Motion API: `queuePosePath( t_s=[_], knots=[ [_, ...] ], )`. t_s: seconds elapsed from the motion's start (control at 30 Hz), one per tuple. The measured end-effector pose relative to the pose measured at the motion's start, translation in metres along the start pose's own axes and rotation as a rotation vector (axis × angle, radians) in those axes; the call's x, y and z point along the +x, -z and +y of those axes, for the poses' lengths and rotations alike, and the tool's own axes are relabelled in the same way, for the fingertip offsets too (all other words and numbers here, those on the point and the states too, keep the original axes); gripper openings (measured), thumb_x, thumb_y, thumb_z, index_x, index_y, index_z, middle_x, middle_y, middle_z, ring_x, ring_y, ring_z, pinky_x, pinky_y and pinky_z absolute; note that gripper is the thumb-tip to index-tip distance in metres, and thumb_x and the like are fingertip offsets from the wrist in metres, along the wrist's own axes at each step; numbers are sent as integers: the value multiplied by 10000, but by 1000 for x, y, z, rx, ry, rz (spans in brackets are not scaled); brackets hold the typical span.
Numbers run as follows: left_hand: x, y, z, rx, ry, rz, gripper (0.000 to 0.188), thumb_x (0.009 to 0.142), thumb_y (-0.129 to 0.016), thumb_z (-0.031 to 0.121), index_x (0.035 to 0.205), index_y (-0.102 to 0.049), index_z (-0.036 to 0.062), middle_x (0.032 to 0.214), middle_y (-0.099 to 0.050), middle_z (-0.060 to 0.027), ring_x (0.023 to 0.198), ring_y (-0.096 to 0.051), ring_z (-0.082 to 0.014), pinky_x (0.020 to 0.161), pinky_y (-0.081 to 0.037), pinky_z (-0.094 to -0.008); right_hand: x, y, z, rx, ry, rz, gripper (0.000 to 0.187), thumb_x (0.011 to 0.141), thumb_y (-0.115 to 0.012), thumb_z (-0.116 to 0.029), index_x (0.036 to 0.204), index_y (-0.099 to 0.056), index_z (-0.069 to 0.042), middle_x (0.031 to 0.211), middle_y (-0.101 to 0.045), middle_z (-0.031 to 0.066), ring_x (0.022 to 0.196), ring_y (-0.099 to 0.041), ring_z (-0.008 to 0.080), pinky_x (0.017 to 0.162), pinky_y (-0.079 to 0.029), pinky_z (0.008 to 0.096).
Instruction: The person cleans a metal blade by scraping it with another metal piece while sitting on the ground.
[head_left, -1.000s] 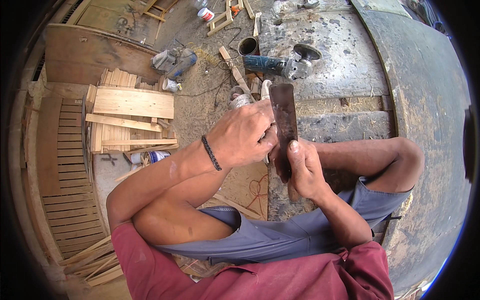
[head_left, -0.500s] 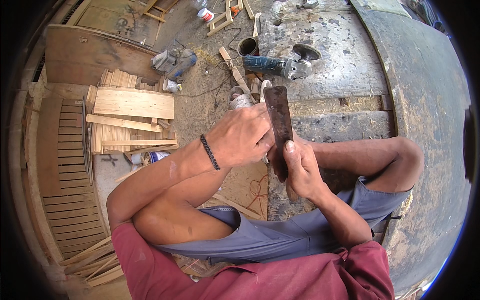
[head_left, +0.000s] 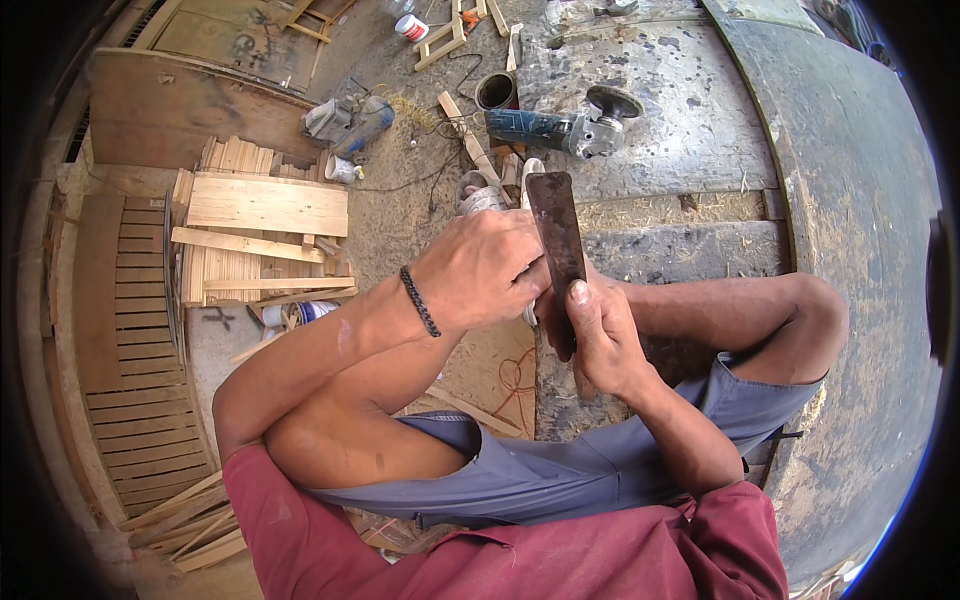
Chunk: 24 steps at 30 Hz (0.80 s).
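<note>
A dark, rust-stained flat metal blade (head_left: 556, 215) with rounded corners stands nearly upright in front of me. My right hand (head_left: 605, 335) is closed round its lower part, the thumb pressed on its face. A bit of wood shows just below that grip. Against the blade's left side is my left hand (head_left: 485, 265), its fingers curled in. Whatever they hold, if anything, is hidden behind the knuckles and the blade. My bare legs are bent around both hands, and a foot shows beyond them.
An angle grinder (head_left: 560, 130) lies on the stained board ahead, beside an open can (head_left: 496, 92). Stacked wood planks (head_left: 265, 205) are at the left, with a blue power tool (head_left: 350, 125) behind. Cords and a wood strip (head_left: 465, 135) cross the floor.
My left hand has shifted very slightly to the left along the blade's side. My right hand and the blade are almost unmoved.
</note>
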<state>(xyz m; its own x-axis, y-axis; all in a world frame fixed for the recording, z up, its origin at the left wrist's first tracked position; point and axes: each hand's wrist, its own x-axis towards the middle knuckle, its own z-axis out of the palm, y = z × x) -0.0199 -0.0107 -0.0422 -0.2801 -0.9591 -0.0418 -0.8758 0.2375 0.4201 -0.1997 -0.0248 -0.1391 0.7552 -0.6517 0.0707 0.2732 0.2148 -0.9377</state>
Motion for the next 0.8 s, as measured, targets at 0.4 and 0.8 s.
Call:
queuePosePath(
  t_s=[0.4,0.8],
  knots=[
    [0,0,-1,-40,45,-40,174,906,-640,172,1008,-693,41,811,-696,-177,772,-692,-370,692,-552,-434,2,1,0,-44,34,6,546,1089,-332,-447,899,-612,-19,578,-536,31,524,-540,122,509,-436,305],
    [1,2,0,-74,48,-41,143,850,-644,84,976,-693,37,787,-696,-155,750,-695,-355,678,-553,-417,4,1,0,-72,29,13,518,1089,-349,-417,896,-611,-14,574,-546,48,530,-558,145,527,-448,321]
  ],
)
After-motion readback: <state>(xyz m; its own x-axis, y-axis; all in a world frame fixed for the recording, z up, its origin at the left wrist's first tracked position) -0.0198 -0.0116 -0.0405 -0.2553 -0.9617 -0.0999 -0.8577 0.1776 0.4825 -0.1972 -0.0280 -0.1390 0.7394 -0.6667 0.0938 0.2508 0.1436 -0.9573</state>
